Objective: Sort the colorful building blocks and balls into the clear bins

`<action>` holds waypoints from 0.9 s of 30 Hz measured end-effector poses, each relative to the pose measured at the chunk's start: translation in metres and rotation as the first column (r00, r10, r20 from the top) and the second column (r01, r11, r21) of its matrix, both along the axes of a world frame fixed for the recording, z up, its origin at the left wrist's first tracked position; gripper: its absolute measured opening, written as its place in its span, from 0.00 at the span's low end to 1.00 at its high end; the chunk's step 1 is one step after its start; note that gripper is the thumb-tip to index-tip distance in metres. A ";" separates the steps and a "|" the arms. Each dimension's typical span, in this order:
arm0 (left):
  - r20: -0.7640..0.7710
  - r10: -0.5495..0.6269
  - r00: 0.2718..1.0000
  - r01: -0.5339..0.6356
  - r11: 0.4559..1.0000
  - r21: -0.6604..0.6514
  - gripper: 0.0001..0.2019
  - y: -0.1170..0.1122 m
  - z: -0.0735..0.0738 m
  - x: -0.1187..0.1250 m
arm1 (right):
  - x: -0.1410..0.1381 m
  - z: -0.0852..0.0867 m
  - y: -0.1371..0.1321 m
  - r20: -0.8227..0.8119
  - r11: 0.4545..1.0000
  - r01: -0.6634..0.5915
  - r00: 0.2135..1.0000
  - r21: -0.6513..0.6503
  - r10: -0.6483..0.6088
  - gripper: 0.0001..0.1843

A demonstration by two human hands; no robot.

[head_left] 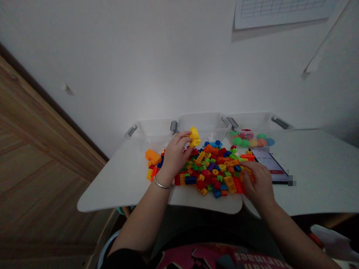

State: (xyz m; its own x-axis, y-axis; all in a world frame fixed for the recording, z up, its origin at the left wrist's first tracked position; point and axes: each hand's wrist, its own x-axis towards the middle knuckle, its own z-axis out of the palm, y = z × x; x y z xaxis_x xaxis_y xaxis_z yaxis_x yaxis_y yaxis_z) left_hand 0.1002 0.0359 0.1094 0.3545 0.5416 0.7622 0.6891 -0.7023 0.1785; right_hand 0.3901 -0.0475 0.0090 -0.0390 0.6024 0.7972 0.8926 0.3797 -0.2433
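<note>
My left hand [177,155], with a silver bangle at its wrist, pinches a yellow toy piece [194,137] and holds it above the pile; its exact shape is too small to tell. Below lies a heap of colourful toy building blocks [206,173], in red, orange, yellow, green and blue. At the right side of the heap is my right hand [257,181], palm down, fingers reaching over the blocks with thumb and fingers apart. It touches or hovers just over orange and yellow pieces, with nothing visibly gripped.
Three clear plastic bins stand along the wall: a left bin [154,125], a middle bin [200,121] and a right bin [255,119] containing several coloured balls [252,142]. A tablet or phone [270,164] lies right of the blocks on the white table [316,168]. Wooden panelling [42,160] borders the left.
</note>
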 end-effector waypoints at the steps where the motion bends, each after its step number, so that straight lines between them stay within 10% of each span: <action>1: 0.087 0.009 0.996 -0.014 0.998 0.056 0.03 0.003 0.003 -0.005 | 0.000 0.000 0.000 -0.009 1.000 0.001 1.000 -0.002 -0.001 0.13; 6: 0.308 0.126 0.943 -0.202 0.952 0.230 0.09 0.023 0.009 -0.033 | -0.001 -0.002 0.001 -0.016 1.000 -0.015 1.000 -0.002 0.015 0.13; 11: 0.325 0.227 0.918 -0.284 0.949 0.140 0.07 0.051 0.003 -0.056 | -0.001 -0.003 0.002 0.001 1.000 -0.022 1.000 -0.015 0.022 0.13; 27: -0.048 0.503 0.863 -0.502 0.842 -0.199 0.13 0.074 -0.027 -0.065 | 0.000 -0.006 0.005 0.001 0.999 -0.038 0.999 -0.019 0.038 0.13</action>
State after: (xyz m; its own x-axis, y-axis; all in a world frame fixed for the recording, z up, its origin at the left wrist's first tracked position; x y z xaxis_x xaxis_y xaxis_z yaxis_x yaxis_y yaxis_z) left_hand 0.0352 0.1104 0.0824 -0.0118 0.7835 0.6213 0.9365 -0.2091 0.2815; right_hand 0.3902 -0.0427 0.0026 -0.0635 0.6152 0.7858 0.8778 0.4090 -0.2493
